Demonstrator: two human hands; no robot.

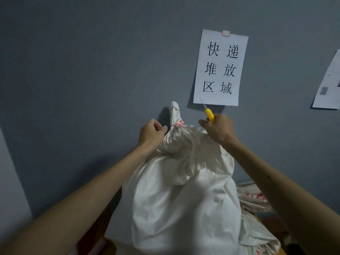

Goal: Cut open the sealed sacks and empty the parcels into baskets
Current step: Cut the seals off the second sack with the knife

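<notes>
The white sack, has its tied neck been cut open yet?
No, the white sack is still cinched at its neck by the tie, with the yellow-handled cutter held off to the side.

A sack (176, 190) stands at lower centre against the wall (82, 70); a paper sign (219, 69) hangs above it, upper right.

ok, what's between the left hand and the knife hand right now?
Head view: the sack's tied neck, bound by a red-printed tie, stands between the left hand and the right hand gripping the yellow knife.
</notes>
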